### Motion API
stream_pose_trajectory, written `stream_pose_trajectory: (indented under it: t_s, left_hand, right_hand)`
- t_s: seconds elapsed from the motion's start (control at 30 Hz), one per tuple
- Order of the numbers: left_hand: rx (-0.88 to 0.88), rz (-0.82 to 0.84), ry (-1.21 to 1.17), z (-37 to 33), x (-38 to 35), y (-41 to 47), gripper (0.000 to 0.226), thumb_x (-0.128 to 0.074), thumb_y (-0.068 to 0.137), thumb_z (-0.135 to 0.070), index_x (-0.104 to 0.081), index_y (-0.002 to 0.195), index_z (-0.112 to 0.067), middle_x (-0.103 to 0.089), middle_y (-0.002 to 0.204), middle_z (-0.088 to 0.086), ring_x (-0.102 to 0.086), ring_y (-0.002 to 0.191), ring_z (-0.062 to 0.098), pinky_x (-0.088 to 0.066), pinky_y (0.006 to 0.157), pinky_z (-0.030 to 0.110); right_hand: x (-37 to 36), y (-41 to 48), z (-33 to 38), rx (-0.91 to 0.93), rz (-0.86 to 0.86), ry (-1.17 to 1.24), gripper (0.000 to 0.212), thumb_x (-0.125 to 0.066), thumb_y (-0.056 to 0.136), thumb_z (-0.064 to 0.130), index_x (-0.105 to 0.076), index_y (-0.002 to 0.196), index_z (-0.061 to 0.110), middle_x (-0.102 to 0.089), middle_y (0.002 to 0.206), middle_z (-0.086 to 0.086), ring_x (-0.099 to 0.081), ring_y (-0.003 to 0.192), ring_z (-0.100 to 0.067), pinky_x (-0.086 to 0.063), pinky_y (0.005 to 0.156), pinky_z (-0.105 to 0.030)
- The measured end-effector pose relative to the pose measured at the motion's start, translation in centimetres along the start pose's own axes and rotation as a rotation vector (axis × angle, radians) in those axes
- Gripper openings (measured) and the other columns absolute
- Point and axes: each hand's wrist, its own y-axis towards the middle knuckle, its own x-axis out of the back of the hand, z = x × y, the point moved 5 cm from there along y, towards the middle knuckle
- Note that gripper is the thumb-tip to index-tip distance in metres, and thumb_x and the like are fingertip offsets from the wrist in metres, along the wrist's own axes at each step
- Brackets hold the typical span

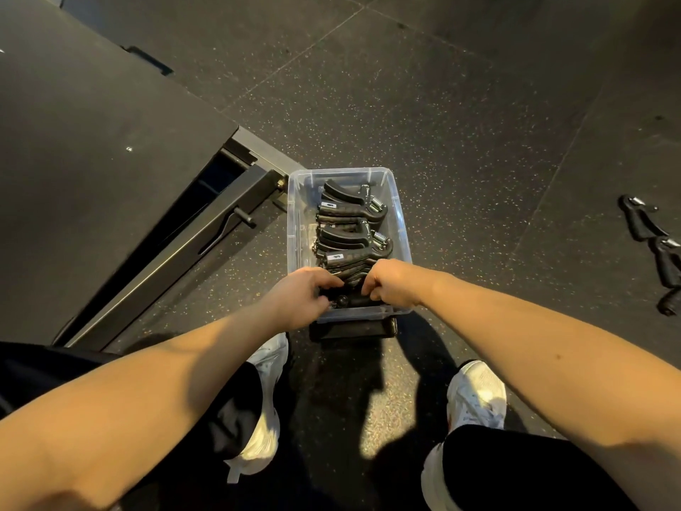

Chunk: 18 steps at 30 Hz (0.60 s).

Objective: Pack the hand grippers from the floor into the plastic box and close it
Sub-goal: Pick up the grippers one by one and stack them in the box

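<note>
**Two hands seating a gripper in the box**

Left hand [302, 293] and right hand [391, 285], fingers curled, both grasp one black hand gripper [352, 299] at the near end of the clear plastic box [402, 230]. The box stands open on the speckled floor [479, 123]. Packed grippers [350, 223] fill its middle and far end. Loose grippers [659, 248] lie on the floor well apart, at its right edge.
</note>
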Motion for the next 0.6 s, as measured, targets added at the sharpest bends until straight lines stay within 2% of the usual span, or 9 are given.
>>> stream_pose_trajectory:
  t_s: [0.1,0.17,0.23,0.3,0.43,0.6]
  left_hand:
    - [0.01,0.035,0.041,0.5,-0.4,0.3,0.032,-0.056,0.097,-0.029,-0.067,0.127,-0.032,-0.063,0.124,-0.009,-0.054,0.119,0.011,-0.042,0.108,0.035]
    - [0.006,0.016,0.118,1.2,-0.5,0.7,0.027,-0.051,0.1,-0.041,-0.069,0.119,-0.037,-0.064,0.118,-0.016,-0.046,0.124,0.007,-0.026,0.114,0.036]
    - [0.01,0.005,0.188,1.8,-0.7,1.0,0.026,-0.049,0.101,-0.043,-0.071,0.115,-0.039,-0.065,0.115,-0.019,-0.042,0.127,0.005,-0.009,0.11,0.03]
    - [-0.027,0.027,0.276,1.9,-1.0,1.2,0.027,-0.047,0.102,-0.043,-0.071,0.114,-0.04,-0.066,0.116,-0.019,-0.043,0.128,0.004,-0.003,0.11,0.028]
    - [-0.081,0.119,0.389,2.1,-1.9,1.6,0.035,-0.038,0.104,-0.042,-0.067,0.123,-0.039,-0.067,0.122,-0.019,-0.046,0.128,0.004,-0.003,0.12,0.034]
    - [-0.087,0.155,0.489,3.3,-3.1,1.8,0.054,-0.02,0.103,-0.049,-0.071,0.116,-0.036,-0.069,0.118,-0.02,-0.048,0.127,0.004,0.002,0.119,0.037]
  right_hand:
    - [-0.5,1.1,0.2,-0.014,-0.049,0.076,0.029,-0.064,0.091,0.011,-0.073,0.117,0.019,-0.071,0.113,0.003,-0.064,0.104,-0.016,-0.05,0.092,-0.029]
    - [-0.9,1.9,0.0,-0.055,-0.073,0.14,0.028,-0.068,0.088,0.011,-0.074,0.114,0.018,-0.073,0.108,0.003,-0.066,0.101,-0.016,-0.052,0.092,-0.029]
    - [-1.2,2.5,-0.3,-0.102,-0.084,0.195,0.027,-0.071,0.087,0.011,-0.075,0.112,0.019,-0.072,0.105,0.003,-0.065,0.097,-0.015,-0.05,0.087,-0.027]
    - [-1.5,3.2,-0.5,-0.124,-0.064,0.219,0.025,-0.07,0.087,0.01,-0.075,0.111,0.019,-0.071,0.104,0.003,-0.064,0.096,-0.015,-0.048,0.085,-0.026]
    - [-2.6,4.5,-0.9,-0.148,0.018,0.209,0.024,-0.068,0.089,0.009,-0.075,0.11,0.019,-0.071,0.106,0.002,-0.063,0.094,-0.013,-0.047,0.083,-0.025]
    - [-4.0,5.6,-1.6,-0.207,0.005,0.304,0.021,-0.07,0.089,0.008,-0.075,0.108,0.018,-0.07,0.101,0.001,-0.063,0.095,-0.016,-0.049,0.084,-0.027]
